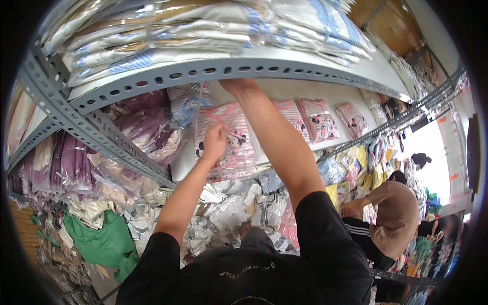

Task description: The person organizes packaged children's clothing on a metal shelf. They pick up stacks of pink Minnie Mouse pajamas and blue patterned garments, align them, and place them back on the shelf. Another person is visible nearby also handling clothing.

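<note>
My left hand (216,140) is raised over a pink-and-white striped garment in a clear bag (230,161) on the shelf, its fingers curled in and slightly blurred. Whether they pinch the plastic or anything else is hidden. My right arm reaches up and inward, and the right hand (237,85) passes behind the upper shelf's metal edge, so its fingers are out of sight. To the right on the same shelf lie more bagged striped garments (319,120) with cartoon prints. A bagged blue-and-white garment (189,101) lies just left of the nearest pink one.
A perforated grey metal beam (203,71) crosses above my arms, under stacked bagged garments (213,30). Purple bagged clothes (145,127) fill the left shelf. White bagged garments (223,216) lie heaped below, with a green sack (101,236) at left. Another person (396,218) bends at right.
</note>
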The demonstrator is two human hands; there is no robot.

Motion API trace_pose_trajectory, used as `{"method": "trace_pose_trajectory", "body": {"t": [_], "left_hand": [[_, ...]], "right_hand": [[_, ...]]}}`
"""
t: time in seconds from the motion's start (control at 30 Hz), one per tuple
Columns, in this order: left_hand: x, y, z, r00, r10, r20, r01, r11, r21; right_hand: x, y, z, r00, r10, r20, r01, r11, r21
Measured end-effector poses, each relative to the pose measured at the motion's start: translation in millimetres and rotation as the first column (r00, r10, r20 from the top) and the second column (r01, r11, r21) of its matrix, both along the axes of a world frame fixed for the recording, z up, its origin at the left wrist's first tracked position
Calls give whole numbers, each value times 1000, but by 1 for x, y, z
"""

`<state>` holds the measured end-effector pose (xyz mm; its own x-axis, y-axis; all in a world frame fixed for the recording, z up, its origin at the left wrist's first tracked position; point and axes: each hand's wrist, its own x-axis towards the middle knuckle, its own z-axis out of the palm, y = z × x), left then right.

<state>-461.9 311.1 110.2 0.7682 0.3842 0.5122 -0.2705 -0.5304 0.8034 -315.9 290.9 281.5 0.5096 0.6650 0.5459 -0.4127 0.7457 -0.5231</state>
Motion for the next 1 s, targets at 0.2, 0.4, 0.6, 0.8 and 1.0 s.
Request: {"method": "trace_pose_trajectory", "body": {"t": [0.2,0.4,0.6,0.8,1.0], "left_hand": [[-6,49,112,943,-135,305,330,511,-793],[38,66,126,958,-136,252,281,617,-735],[71,61,112,996,-78,37,83,750,-657],[73,66,126,916,-392,-84,266,751,-604],[107,41,115,763,-515,-390,384,847,-366]], "right_hand": [[32,-56,4,995,-64,80,81,972,-222],[16,-45,23,988,-139,-69,127,980,-154],[23,-37,23,947,-293,-135,285,956,-71],[50,-89,2,760,-650,5,632,737,-240],[49,-127,-1,-163,293,942,987,53,154]]}}
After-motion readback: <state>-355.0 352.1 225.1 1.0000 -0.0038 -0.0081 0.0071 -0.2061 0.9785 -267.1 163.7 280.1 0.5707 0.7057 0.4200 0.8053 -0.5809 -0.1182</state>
